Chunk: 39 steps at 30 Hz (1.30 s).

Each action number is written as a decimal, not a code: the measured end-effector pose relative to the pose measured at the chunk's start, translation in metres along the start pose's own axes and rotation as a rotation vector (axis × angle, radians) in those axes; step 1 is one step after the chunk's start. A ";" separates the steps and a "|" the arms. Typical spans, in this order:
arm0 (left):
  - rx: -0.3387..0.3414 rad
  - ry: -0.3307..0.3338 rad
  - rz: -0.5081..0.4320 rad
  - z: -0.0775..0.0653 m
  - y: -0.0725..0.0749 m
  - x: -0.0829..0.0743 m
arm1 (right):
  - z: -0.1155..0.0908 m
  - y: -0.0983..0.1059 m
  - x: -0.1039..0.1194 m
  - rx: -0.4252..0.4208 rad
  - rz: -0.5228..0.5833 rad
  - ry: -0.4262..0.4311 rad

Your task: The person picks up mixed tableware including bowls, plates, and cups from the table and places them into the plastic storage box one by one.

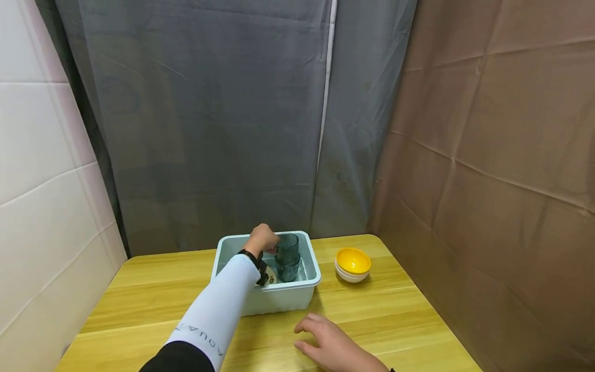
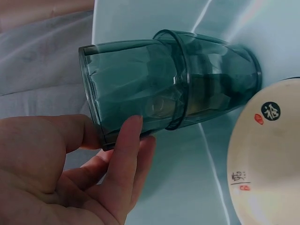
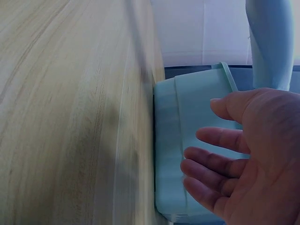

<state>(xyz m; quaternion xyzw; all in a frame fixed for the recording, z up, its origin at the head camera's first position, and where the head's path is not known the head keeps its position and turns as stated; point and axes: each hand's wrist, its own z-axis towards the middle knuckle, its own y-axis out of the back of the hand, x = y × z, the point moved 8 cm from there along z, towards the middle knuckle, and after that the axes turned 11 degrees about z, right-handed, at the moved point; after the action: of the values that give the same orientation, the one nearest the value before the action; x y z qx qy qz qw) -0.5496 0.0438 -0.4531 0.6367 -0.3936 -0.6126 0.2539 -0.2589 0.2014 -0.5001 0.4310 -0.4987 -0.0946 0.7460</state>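
Note:
Inside the pale blue-green plastic bin [image 1: 283, 302], two teal see-through tumblers form a nested stack. My left hand [image 1: 263, 239] reaches in and pinches the rim of the upper tumbler [image 2: 131, 75] between thumb and fingers. The lower tumbler [image 2: 225, 77] stands beneath it, surrounding its base. Beside the stack lies a cream plate [image 2: 272, 159] with black and red characters, partly hidden by the left wrist in the head view. Over the table in front of the bin, my right hand [image 1: 327, 343] has relaxed, slightly bent fingers and holds nothing.
To the right of the bin, a yellow bowl [image 1: 353, 260] sits stacked in white bowls [image 1: 350, 276]. The wooden table [image 1: 153, 305] meets a grey curtain [image 1: 209, 129] behind, a white cloth [image 1: 51, 196] at left and a brown cloth [image 1: 502, 181] at right.

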 end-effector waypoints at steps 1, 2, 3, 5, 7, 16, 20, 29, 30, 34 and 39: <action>0.005 -0.004 0.003 0.005 -0.003 0.004 | 0.000 0.000 0.000 0.001 0.000 -0.002; 0.009 -0.011 -0.002 0.009 -0.007 0.007 | 0.000 0.000 0.000 0.003 0.001 -0.004; 0.020 -0.008 -0.018 0.010 -0.009 0.009 | -0.001 -0.001 -0.001 0.004 0.002 -0.005; 0.026 -0.012 -0.035 0.004 -0.009 0.007 | -0.001 -0.001 -0.001 0.003 0.005 -0.008; 0.033 -0.007 -0.046 -0.009 -0.005 0.001 | -0.001 0.000 -0.001 0.000 0.009 -0.006; 0.060 0.000 0.002 -0.049 0.004 -0.015 | -0.004 0.001 0.003 -0.019 0.002 0.022; 0.082 0.006 -0.022 -0.047 0.001 -0.014 | -0.005 0.001 0.003 -0.020 0.002 0.021; 0.060 0.009 -0.032 -0.050 0.004 -0.014 | -0.002 0.001 0.001 -0.023 0.003 0.003; 0.063 0.012 -0.044 -0.048 0.003 -0.012 | -0.001 0.001 0.001 -0.024 0.003 0.006; 0.059 0.029 -0.061 -0.047 0.003 -0.006 | 0.000 0.001 0.000 -0.017 0.003 0.012; 0.074 -0.008 0.009 -0.026 0.006 0.002 | -0.001 0.001 0.001 -0.012 0.000 0.005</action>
<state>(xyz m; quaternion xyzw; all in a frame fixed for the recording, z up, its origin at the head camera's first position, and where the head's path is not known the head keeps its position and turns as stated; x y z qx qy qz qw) -0.5249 0.0349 -0.4465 0.6413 -0.4198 -0.5992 0.2312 -0.2582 0.2017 -0.4988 0.4266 -0.4961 -0.0965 0.7501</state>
